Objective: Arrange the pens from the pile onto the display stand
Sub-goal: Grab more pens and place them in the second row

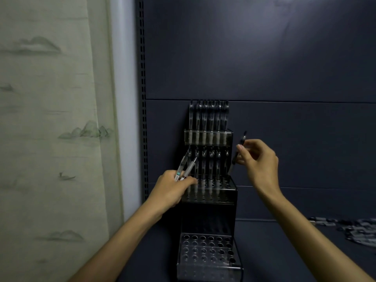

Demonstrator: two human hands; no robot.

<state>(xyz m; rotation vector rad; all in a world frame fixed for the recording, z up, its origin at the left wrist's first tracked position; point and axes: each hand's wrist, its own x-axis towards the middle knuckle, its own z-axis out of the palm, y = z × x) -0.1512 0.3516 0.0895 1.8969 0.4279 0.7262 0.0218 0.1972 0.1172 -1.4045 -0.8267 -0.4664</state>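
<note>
Backdrop: we log a dark blue panelled wall (264,58) behind a dark shelf surface (284,251), with a slotted black upright (142,78) along its left edge.

Curtain (50,119): pale green fabric printed with faint hills and a boat, hanging left of the upright.

Display stand (209,210): dark, clear-fronted, three stepped tiers, set on the shelf against the wall. We count the top tier (208,137) filled with a row of upright pens. The middle tier (211,188) holds a further row of upright pens along its back holes. The bottom tier (207,249) shows rows of open holes.

Left hand (175,188): in front of the middle tier's left end, fingers curled round two pens (184,167) with clear barrels, which slant up and to the right out of the fist.

Right hand (258,157): raised just right of the stand, level with the gap between top and middle tiers. Thumb and fingertips pinch a single dark pen (237,153), held nearly upright, its lower tip near the right rear corner of the middle tier.

Pile of pens (354,231): black and white, lying loose on the shelf at far right, well apart from the stand; we cannot make out a count.
</note>
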